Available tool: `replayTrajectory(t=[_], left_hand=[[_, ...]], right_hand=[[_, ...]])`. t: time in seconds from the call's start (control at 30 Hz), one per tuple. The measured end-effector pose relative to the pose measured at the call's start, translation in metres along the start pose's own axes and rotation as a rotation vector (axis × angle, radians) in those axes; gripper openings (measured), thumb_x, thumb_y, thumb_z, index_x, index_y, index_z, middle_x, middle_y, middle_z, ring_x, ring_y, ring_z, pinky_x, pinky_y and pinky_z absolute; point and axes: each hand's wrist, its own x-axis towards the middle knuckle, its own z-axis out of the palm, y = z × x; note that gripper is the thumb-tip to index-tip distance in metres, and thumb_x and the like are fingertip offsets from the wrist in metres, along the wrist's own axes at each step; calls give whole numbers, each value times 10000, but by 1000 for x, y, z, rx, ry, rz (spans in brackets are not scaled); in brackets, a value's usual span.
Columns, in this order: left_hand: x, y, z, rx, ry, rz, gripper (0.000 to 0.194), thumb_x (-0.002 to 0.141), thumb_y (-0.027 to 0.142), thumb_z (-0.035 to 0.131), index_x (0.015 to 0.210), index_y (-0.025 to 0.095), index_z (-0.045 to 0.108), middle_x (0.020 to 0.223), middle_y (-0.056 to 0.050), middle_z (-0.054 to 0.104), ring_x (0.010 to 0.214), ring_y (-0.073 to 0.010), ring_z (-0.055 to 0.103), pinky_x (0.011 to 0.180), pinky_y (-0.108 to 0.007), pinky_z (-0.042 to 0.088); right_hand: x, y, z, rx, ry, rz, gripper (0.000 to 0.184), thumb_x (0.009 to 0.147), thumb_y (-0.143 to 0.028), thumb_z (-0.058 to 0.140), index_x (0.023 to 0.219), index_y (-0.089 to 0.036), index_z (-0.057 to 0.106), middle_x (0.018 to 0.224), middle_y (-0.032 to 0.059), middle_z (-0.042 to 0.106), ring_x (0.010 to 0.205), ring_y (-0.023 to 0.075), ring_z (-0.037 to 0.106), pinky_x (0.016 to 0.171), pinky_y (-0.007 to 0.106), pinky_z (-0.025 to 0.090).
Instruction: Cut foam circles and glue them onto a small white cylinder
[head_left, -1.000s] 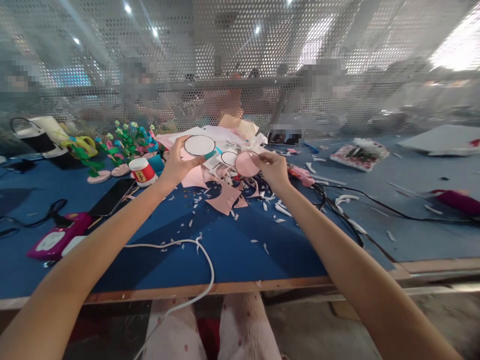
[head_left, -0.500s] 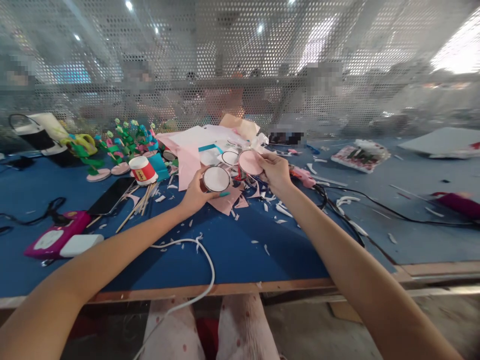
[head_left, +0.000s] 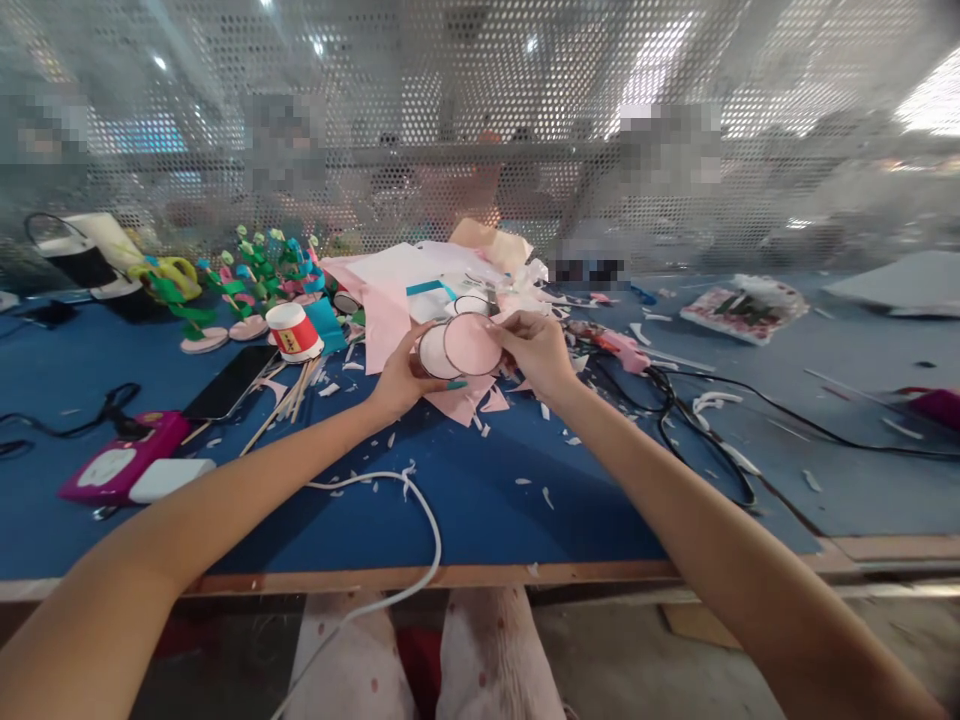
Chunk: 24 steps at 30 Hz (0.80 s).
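Observation:
My left hand [head_left: 403, 380] is wrapped round a white round piece with a dark rim [head_left: 433, 352], perhaps a paper cup seen end-on. A pink paper circle with a dark edge [head_left: 474, 345] is pinched at its right side by my right hand [head_left: 536, 352]. The circle overlaps the right part of the white piece; whether they touch, I cannot tell. Behind them another white round shape with a dark outline [head_left: 471, 304] partly shows. Pink paper offcuts [head_left: 459, 403] lie just below my hands.
To the left are a red and white paper cup [head_left: 295, 333], wooden sticks [head_left: 300, 388], a phone [head_left: 231, 383], a purple power strip [head_left: 124, 460] and green paper plants [head_left: 259, 270]. A pink glue gun [head_left: 624, 350] with black cables lies right. A white cable [head_left: 433, 520] crosses the front edge.
My left hand has brought the white round piece down and to the right, towards the pink circle. The pink circle has shifted slightly and now overlaps it.

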Motion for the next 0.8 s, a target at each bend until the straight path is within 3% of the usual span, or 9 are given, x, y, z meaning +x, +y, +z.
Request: replayTrajectory(t=[0.17,0.43,0.53,0.7,0.8], left_hand=[[0,1,1,100,0,40,926,445,329,893,1271,203,493,1359,-148,521,1246,-335,517,1003,-512,483],[-1,1,1,92,-31,12,909,484,326,886,1288,199,482,1243,-119,601,1103,-289,601,905,-441,556],[-1,-2,0,115,-32,27,908,492,325,886,1298,212,484,1218,-110,616,1038,-277,628,869,-436,568],[1,-4,-2,165,-21,106,890,489,307,891,1286,204,507,1328,-124,550,1175,-296,551,939,-416,530],[0,-4,-1,156,-37,90,894,511,282,882,1311,214,489,1301,-117,567,1085,-261,592,883,-388,554]], right_hand=[[-9,-6,10,-176,23,-171,403,671,-531,720,563,-210,501,463,-31,464,442,96,421,445,247,296],[-11,-3,17,-285,52,-147,286,733,-343,692,570,-196,509,464,-37,464,473,108,446,527,258,323],[-11,-4,17,-315,60,-187,287,725,-337,689,563,-196,497,484,-35,482,491,104,445,544,254,329],[-12,-4,16,-368,71,-229,290,717,-359,689,572,-193,500,501,-31,499,483,93,420,532,250,324],[-13,-5,17,-399,62,-241,347,721,-420,692,561,-198,478,475,-38,474,460,88,396,528,253,324]])
